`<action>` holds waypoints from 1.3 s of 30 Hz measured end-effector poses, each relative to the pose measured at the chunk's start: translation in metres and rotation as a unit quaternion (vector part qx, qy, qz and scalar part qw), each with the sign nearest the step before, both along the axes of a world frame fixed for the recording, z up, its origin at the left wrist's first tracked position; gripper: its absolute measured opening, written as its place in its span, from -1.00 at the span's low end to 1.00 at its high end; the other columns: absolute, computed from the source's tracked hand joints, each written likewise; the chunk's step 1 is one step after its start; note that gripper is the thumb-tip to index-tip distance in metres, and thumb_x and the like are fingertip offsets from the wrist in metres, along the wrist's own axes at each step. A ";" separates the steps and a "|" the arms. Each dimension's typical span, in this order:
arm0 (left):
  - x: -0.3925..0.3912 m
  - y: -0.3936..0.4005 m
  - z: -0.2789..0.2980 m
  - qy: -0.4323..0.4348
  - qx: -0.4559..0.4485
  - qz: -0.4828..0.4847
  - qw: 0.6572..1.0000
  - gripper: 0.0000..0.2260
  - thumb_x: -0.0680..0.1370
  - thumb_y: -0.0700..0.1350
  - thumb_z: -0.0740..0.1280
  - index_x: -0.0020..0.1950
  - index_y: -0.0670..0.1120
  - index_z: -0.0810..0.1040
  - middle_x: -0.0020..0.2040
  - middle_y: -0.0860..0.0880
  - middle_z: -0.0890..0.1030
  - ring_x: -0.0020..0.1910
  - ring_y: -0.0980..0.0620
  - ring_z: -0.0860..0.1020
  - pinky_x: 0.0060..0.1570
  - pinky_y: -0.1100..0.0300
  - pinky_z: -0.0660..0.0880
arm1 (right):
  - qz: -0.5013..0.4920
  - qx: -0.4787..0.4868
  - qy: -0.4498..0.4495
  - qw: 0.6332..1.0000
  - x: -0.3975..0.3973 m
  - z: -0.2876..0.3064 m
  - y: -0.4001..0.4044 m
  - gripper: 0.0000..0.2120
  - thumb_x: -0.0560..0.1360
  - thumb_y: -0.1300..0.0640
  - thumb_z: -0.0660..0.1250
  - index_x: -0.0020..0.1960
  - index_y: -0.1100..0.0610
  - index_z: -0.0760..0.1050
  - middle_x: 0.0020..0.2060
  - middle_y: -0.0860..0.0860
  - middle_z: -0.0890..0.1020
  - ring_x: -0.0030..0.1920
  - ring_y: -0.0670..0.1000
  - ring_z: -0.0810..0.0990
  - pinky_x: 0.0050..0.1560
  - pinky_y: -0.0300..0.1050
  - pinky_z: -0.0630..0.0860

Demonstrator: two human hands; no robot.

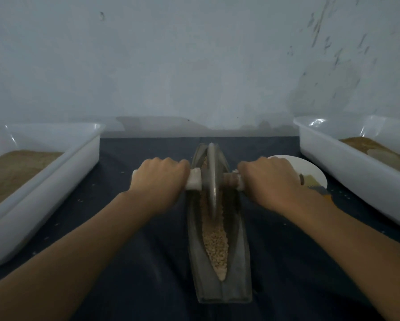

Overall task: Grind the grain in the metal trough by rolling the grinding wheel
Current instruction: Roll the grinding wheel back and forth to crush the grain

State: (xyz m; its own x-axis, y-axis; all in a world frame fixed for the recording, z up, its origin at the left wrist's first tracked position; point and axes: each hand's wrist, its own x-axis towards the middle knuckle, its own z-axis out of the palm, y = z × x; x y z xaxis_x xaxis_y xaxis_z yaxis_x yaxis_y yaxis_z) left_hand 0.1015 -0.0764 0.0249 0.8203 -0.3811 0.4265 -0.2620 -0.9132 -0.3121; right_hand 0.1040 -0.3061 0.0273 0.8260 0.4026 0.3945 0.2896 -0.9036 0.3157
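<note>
Here the grinding wheel (211, 179) stands on edge in the far half of the metal trough (217, 274), which lies lengthwise on the dark-covered desk (125, 262), its near end toward the person. The left hand (158, 179) has its fingers curled tight round the pale handle (194, 179) on the wheel's left side, and the right hand (267, 179) is wrapped the same way round the handle stub on the right; both fists sit close against the wheel. The grain (216, 242) fills the groove from under the wheel down to the near tip, and it looks largely whole there, so much grinding seems left. The main risk is uneven pressure: if one hand bears down harder, the thin wheel could tilt, climb the sloped wall and jump out of the groove, scattering grain onto the cloth, where a few specks already lie. A stroke pushed too far could run the wheel past the end of the trough. The trough appears unclamped, so a hard pull might slide it across the cloth. The white plate (310, 167) lies just behind the right hand, and a wide swing could knock it. A white tray (87, 144) of brown meal at left and another tray (333, 158) at right stand well apart from the work.
</note>
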 end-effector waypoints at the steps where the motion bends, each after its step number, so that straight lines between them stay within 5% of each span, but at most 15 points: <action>1: -0.013 0.003 -0.002 0.008 -0.001 -0.011 1.000 -0.71 0.46 -0.09 0.33 -0.17 0.02 0.17 -0.37 0.07 0.25 -0.40 -0.03 0.28 -0.37 0.11 0.22 | 0.014 -0.013 -0.001 1.000 -0.014 -0.001 -0.003 -0.67 0.42 0.05 0.34 -0.29 -0.02 0.16 -0.45 -0.07 0.30 -0.45 0.05 0.35 -0.44 -0.12 0.18; 4: -0.050 0.013 -0.009 -0.011 0.012 -0.074 0.997 -0.59 0.24 -0.10 0.51 -0.21 0.02 0.26 -0.43 0.05 0.35 -0.53 -0.01 0.34 -0.50 0.15 0.21 | 0.055 -0.039 -0.033 0.997 -0.054 0.002 -0.009 -0.53 0.16 0.11 0.53 -0.34 0.00 0.18 -0.57 -0.07 0.24 -0.59 0.01 0.22 -0.48 -0.21 -0.09; 7: -0.059 0.020 -0.013 -0.010 0.011 -0.078 0.997 -0.56 0.08 -0.16 0.56 -0.26 -0.03 0.34 -0.47 0.03 0.42 -0.61 -0.03 0.37 -0.57 0.19 0.17 | 0.042 -0.037 -0.026 0.998 -0.063 0.002 -0.009 -0.56 0.12 0.14 0.54 -0.31 0.02 0.24 -0.55 -0.02 0.41 -0.58 0.08 0.34 -0.47 -0.22 -0.03; 11: -0.021 0.009 -0.012 -0.028 0.020 -0.014 0.999 -0.65 0.35 -0.14 0.44 -0.19 0.00 0.23 -0.33 0.02 0.48 -0.44 -0.07 0.45 -0.45 0.12 0.22 | -0.002 -0.034 -0.018 0.999 -0.019 0.002 0.001 -0.77 0.43 0.07 0.32 -0.20 0.01 0.24 -0.33 -0.02 0.51 -0.31 0.14 0.52 -0.35 -0.07 0.23; 16: 0.025 -0.002 0.002 -0.007 0.014 0.012 1.000 -0.74 0.47 -0.16 0.33 -0.13 -0.03 0.21 -0.20 -0.06 0.50 -0.27 -0.15 0.51 -0.36 0.06 0.27 | -0.034 0.001 0.000 0.999 0.026 0.002 0.006 -0.84 0.45 0.10 0.30 -0.14 0.02 0.29 -0.18 0.07 0.58 -0.17 0.20 0.56 -0.30 -0.04 0.25; 21: -0.020 0.003 0.002 0.004 0.024 -0.023 0.999 -0.65 0.43 -0.09 0.37 -0.15 0.00 0.15 -0.36 0.05 0.23 -0.43 -0.01 0.22 -0.41 0.11 0.18 | 0.005 -0.003 0.022 1.000 -0.025 0.000 -0.005 -0.63 0.41 -0.03 0.35 -0.29 -0.06 0.12 -0.46 -0.09 0.31 -0.47 -0.01 0.32 -0.45 -0.14 0.11; 24: -0.065 0.010 0.000 -0.037 0.038 -0.097 0.994 -0.44 0.13 -0.16 0.54 -0.22 0.00 0.15 -0.45 0.08 0.18 -0.53 0.07 0.02 -0.49 0.25 -0.08 | 0.045 -0.038 0.000 0.998 -0.065 -0.004 -0.015 -0.63 0.27 -0.04 0.44 -0.29 -0.07 0.20 -0.53 -0.11 0.27 -0.54 -0.02 0.31 -0.51 -0.17 0.22; 26: -0.074 0.016 0.000 -0.030 0.017 -0.103 0.994 -0.45 0.00 -0.22 0.57 -0.28 -0.02 0.25 -0.51 0.05 0.26 -0.56 0.06 0.06 -0.47 0.31 -0.07 | 0.076 -0.019 -0.030 0.996 -0.073 -0.002 -0.017 -0.58 0.13 0.03 0.54 -0.33 -0.01 0.27 -0.56 -0.10 0.24 -0.60 0.02 0.29 -0.54 -0.23 0.16; 29: -0.056 0.014 -0.008 -0.004 0.021 -0.045 0.999 -0.57 0.23 -0.11 0.54 -0.22 -0.01 0.25 -0.44 0.10 0.29 -0.53 0.04 0.20 -0.50 0.20 0.12 | 0.046 -0.031 -0.027 0.998 -0.052 0.005 -0.007 -0.53 0.17 0.09 0.54 -0.31 0.02 0.19 -0.54 -0.07 0.20 -0.57 0.07 0.27 -0.47 -0.23 0.03; 32: -0.017 0.006 -0.013 -0.050 0.001 0.008 0.999 -0.68 0.44 -0.08 0.37 -0.19 0.01 0.18 -0.39 0.07 0.31 -0.47 0.01 0.31 -0.46 0.16 0.11 | -0.002 -0.027 -0.022 0.999 -0.004 0.002 0.004 -0.78 0.41 0.09 0.34 -0.21 0.02 0.26 -0.32 0.04 0.53 -0.31 0.16 0.53 -0.37 -0.08 0.24; 34: 0.007 0.000 -0.007 -0.052 -0.002 0.025 0.998 -0.74 0.46 -0.12 0.34 -0.17 -0.03 0.22 -0.34 0.00 0.42 -0.40 -0.09 0.42 -0.42 0.12 0.18 | -0.030 -0.013 -0.006 0.999 0.020 0.004 0.007 -0.90 0.44 0.07 0.31 -0.13 0.03 0.38 -0.19 0.09 0.58 -0.18 0.19 0.56 -0.28 -0.05 0.28; 39: 0.009 -0.003 0.007 -0.002 0.011 0.016 1.000 -0.74 0.47 -0.12 0.33 -0.15 -0.02 0.21 -0.38 0.02 0.23 -0.45 0.00 0.19 -0.39 0.10 0.18 | -0.019 0.014 0.026 0.999 0.010 0.002 0.002 -0.86 0.44 0.02 0.32 -0.18 0.01 0.37 -0.30 0.04 0.53 -0.31 0.12 0.47 -0.31 -0.05 0.34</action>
